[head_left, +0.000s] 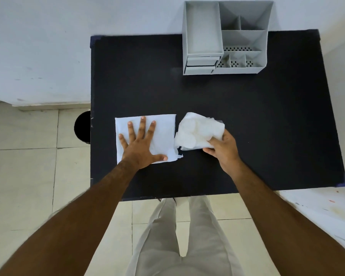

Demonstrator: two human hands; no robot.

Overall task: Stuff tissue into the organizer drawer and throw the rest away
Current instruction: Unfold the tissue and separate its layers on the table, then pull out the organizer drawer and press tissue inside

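A flat white tissue sheet (pixel 163 132) lies on the black table (pixel 247 120). My left hand (pixel 141 144) presses on it, palm down with fingers spread. Just to its right, a crumpled piece of tissue (pixel 197 130) is pinched in my right hand (pixel 223 150) at its lower right corner, and it still touches the flat sheet's right edge. A grey desk organizer (pixel 225 36) stands at the far edge of the table. Its two small drawers (pixel 201 64) at the front left look shut.
A round black bin (pixel 83 126) stands on the tiled floor beside the table's left edge, partly hidden by the table. A white wall runs behind the table. My legs are below the table's near edge. A paint-stained white surface (pixel 327 208) sits at the right.
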